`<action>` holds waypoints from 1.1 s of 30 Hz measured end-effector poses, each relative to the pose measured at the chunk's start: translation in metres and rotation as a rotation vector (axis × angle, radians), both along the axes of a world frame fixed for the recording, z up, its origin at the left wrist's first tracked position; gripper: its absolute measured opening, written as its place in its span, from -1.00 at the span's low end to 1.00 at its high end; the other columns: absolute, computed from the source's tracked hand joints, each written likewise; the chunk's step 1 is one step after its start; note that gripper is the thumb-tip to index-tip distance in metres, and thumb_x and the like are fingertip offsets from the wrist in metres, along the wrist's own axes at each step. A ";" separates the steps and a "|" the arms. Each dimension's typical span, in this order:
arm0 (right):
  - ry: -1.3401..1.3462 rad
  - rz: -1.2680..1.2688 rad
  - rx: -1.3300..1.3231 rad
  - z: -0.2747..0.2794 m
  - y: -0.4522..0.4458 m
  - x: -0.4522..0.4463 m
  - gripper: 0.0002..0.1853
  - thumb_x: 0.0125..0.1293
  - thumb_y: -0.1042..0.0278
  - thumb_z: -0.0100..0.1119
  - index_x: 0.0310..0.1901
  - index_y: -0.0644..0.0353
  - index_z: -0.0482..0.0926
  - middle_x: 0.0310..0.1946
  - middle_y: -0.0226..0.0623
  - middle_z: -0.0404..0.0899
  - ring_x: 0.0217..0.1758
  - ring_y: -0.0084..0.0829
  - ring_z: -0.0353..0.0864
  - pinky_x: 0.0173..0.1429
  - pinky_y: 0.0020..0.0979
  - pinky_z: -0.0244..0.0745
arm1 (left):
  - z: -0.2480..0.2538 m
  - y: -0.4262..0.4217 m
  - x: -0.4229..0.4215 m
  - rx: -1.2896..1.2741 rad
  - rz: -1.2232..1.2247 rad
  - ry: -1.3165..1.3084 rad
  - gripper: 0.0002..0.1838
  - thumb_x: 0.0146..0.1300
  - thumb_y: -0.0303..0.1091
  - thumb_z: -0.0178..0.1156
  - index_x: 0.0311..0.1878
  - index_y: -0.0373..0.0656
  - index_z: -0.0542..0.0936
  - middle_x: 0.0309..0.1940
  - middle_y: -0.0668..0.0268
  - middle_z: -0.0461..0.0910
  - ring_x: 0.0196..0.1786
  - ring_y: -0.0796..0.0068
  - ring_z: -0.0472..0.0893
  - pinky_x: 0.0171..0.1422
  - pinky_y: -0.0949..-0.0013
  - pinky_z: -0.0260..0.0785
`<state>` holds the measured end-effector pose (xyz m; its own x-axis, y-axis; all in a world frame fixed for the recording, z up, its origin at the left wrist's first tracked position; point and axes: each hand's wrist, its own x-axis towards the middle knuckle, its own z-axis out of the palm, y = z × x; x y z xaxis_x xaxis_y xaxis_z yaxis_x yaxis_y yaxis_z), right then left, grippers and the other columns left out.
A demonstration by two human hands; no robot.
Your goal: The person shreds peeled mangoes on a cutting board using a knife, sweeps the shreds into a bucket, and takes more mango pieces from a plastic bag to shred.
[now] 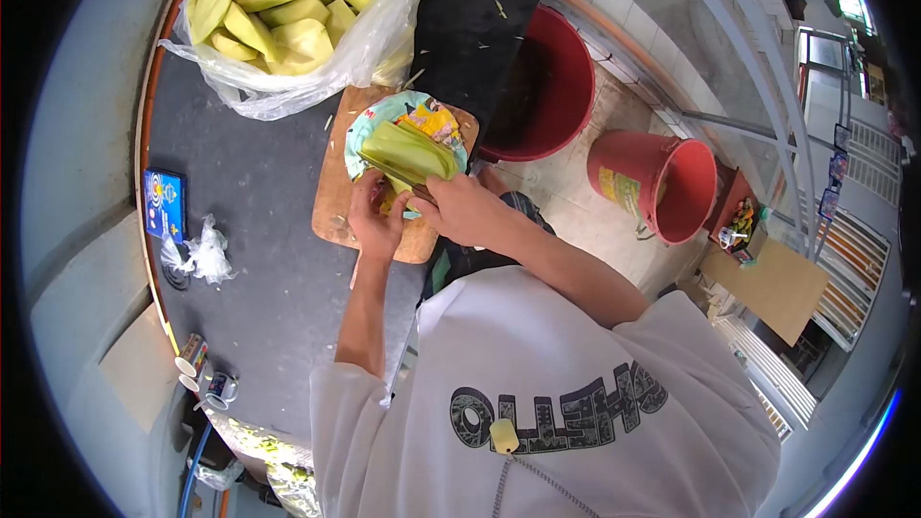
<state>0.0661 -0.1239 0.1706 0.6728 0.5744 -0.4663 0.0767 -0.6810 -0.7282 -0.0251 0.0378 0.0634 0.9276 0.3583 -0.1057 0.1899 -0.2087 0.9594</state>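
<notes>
A long green mango piece [411, 152] with sliced, layered edges lies over a patterned plate [363, 127] on a wooden cutting board [331, 197]. My left hand [372, 219] is closed at the near end of the mango, its fingers curled and partly hidden. Against the mango's near side, my right hand [465, 209] is closed round what looks like a knife [422, 193]; only a thin dark strip of it shows. Beyond the board stands a clear plastic bag [278, 101] heaped with peeled yellow-green mango pieces [297, 34].
A dark red tub [566, 96] stands just right of the black table [259, 173], with a red bucket [686, 187] farther right on the floor. Along the table's left side are a blue box [165, 206], crumpled plastic [208, 251] and cups [221, 388].
</notes>
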 end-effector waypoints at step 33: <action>-0.019 -0.034 0.034 -0.055 -0.003 -0.012 -0.50 0.45 0.02 0.08 -0.15 0.47 0.54 -0.29 0.30 0.63 -0.19 0.28 0.64 -0.06 0.07 0.55 | 0.017 -0.007 0.008 0.108 -0.030 -0.023 -0.33 0.01 -0.46 0.52 0.25 -0.22 0.51 0.20 0.13 0.47 0.15 0.24 0.60 0.10 0.31 0.62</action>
<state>0.0543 -0.1268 0.1160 0.7005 0.5666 -0.4338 0.0684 -0.6584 -0.7495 -0.0174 0.0312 0.0800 0.9398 0.3384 -0.0467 0.1604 -0.3163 0.9350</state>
